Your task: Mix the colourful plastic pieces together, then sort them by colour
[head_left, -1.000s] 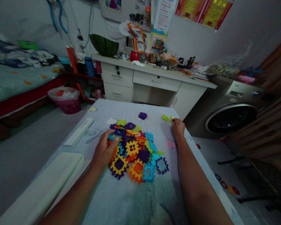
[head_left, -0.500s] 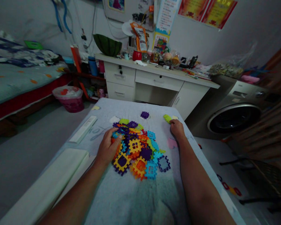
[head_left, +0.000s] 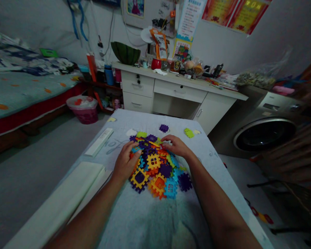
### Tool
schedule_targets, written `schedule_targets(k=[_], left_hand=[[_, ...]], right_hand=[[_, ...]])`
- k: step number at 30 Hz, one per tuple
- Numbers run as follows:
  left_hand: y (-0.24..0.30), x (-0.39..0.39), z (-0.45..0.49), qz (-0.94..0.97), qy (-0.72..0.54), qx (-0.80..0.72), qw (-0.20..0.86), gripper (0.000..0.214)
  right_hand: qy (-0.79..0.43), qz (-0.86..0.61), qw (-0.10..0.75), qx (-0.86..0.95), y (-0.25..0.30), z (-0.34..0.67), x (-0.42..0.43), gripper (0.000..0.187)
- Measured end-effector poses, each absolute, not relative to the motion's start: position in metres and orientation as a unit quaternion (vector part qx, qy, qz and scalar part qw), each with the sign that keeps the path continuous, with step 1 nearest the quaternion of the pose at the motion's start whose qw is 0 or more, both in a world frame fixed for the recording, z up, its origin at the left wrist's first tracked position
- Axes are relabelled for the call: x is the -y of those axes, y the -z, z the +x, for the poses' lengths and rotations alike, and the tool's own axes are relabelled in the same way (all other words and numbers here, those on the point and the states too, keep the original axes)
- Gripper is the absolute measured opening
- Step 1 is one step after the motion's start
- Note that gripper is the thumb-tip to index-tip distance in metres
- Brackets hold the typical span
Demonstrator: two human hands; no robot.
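A pile of interlocking plastic tiles (head_left: pixel 157 167) in yellow, orange, purple and blue lies on the cloth-covered table (head_left: pixel 150 221). My left hand (head_left: pixel 126 162) rests on the pile's left side, fingers curled over the tiles. My right hand (head_left: pixel 176 146) reaches onto the pile's far right part, fingers bent and touching the tiles. Whether either hand grips a tile is hidden. A lone purple tile (head_left: pixel 164 128) and a green tile (head_left: pixel 189 132) lie apart beyond the pile.
A long white box (head_left: pixel 100 141) and a white slab (head_left: pixel 62 202) lie at the table's left. Beyond stand a cluttered white desk (head_left: pixel 178 90), a washing machine (head_left: pixel 266 128), a bed (head_left: pixel 20 93) and a pink bin (head_left: pixel 84 110).
My right hand left the green tile at the far right and moved left onto the pile. My left hand stayed on the pile. The camera shifted slightly.
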State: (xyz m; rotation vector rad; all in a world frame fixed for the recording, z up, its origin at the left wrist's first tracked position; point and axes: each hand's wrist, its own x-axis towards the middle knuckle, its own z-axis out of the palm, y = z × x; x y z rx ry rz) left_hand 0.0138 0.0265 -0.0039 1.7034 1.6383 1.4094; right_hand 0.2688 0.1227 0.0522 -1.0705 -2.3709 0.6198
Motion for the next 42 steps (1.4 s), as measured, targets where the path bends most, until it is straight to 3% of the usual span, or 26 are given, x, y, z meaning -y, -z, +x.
schedule_targets(k=[5, 13, 21, 24, 30, 39, 42], left_hand=[[0.001, -0.025, 0.015, 0.612, -0.499, -0.584, 0.188, 0.041], [-0.001, -0.024, 0.015, 0.619, -0.499, -0.575, 0.193, 0.043], [-0.003, -0.023, 0.016, 0.609, -0.505, -0.577, 0.205, 0.043], [-0.005, -0.023, 0.016, 0.6, -0.508, -0.579, 0.215, 0.043], [-0.007, -0.023, 0.016, 0.595, -0.506, -0.584, 0.224, 0.044], [-0.008, -0.021, 0.016, 0.591, -0.495, -0.595, 0.228, 0.045], [-0.01, -0.021, 0.017, 0.59, -0.495, -0.596, 0.228, 0.044]], right_hand=[[-0.233, -0.343, 0.223, 0.882, -0.054, 0.25, -0.111, 0.029], [-0.289, -0.359, 0.225, 0.858, -0.051, 0.251, -0.112, 0.011], [-0.298, -0.376, 0.234, 0.846, -0.059, 0.276, -0.122, 0.01], [-0.227, -0.429, 0.202, 0.851, -0.075, 0.299, -0.127, 0.012], [-0.064, -0.629, 0.056, 0.773, -0.095, 0.367, -0.136, 0.012], [-0.164, -0.664, 0.001, 0.729, -0.077, 0.415, -0.141, 0.012], [-0.16, -0.673, 0.026, 0.721, -0.071, 0.418, -0.142, 0.028]])
